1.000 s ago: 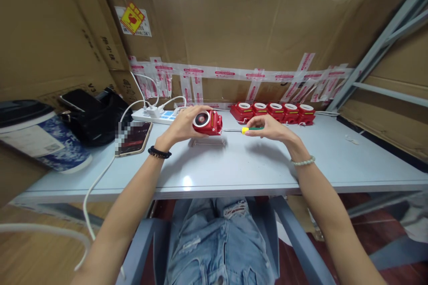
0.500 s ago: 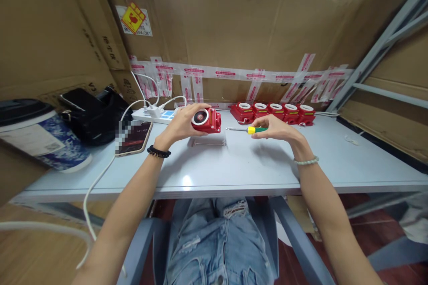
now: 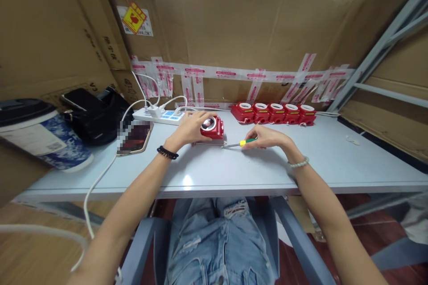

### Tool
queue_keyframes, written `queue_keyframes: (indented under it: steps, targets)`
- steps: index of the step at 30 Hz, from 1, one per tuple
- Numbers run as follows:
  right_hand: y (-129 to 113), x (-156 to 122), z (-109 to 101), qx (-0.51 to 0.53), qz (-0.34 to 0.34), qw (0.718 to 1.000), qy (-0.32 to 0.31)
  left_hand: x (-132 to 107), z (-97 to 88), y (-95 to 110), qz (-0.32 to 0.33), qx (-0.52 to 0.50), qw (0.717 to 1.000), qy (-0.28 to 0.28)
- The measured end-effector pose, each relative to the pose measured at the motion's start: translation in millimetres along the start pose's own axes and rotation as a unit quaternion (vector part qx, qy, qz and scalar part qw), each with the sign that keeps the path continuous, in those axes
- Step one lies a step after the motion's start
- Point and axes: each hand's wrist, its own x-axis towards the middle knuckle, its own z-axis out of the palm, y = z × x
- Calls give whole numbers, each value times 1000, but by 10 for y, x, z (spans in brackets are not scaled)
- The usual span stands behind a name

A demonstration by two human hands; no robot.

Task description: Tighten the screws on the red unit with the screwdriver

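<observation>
My left hand [image 3: 191,130] is closed around a red box-shaped housing [image 3: 216,130] with a round, white-ringed window on top. It is held low over the white table, and its far side is hidden by my fingers. Between the fingertips of my right hand [image 3: 264,137] is a screwdriver [image 3: 243,143] with a green and yellow handle. Its metal shaft points left, the tip close to the near right corner of a small flat clear piece [image 3: 209,143] in front of the housing. Whether the tip touches anything there I cannot tell.
Several similar red housings [image 3: 276,113] stand in a row at the back. A power strip [image 3: 160,116] with white cables, a phone [image 3: 135,138], a black bag [image 3: 96,116] and a large cup [image 3: 43,136] are on the left. Cardboard [image 3: 230,22] walls the table's back.
My left hand has moved right and slightly down with the red housing. My right hand has brought the screwdriver down and left, its tip now near the clear piece.
</observation>
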Motion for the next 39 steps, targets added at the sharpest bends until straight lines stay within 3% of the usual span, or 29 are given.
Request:
queue_keyframes:
  steps: [9,15,18,21,27,30,33,36,39]
  targets:
    - [5,-2,6,4,-3,1000,-7,72,184,-56,-3,64,997,-34]
    - [29,1,-8,18,-13,1000,-6,55,78,165,48,37,998,36]
    - [23,-6,-9,20,-18,1000,-6,43,96,331,116,-15,992,-45]
    - [7,-12,-9,21,-14,1000,-4,30,176,425,113,-27,986,-121]
    - [30,-77,-77,28,-26,999,-9,28,248,399,69,-47,986,-142]
    - [52,-161,-160,56,-33,997,40,31,244,370,55,-80,984,-150]
    - [58,-214,-213,104,-31,983,148,15,244,446,68,-159,972,-161]
    - [55,-205,-209,129,-16,970,204,-21,251,674,99,-242,949,-177]
    - [48,-173,-180,121,-11,972,200,-59,267,937,140,-287,925,-204]
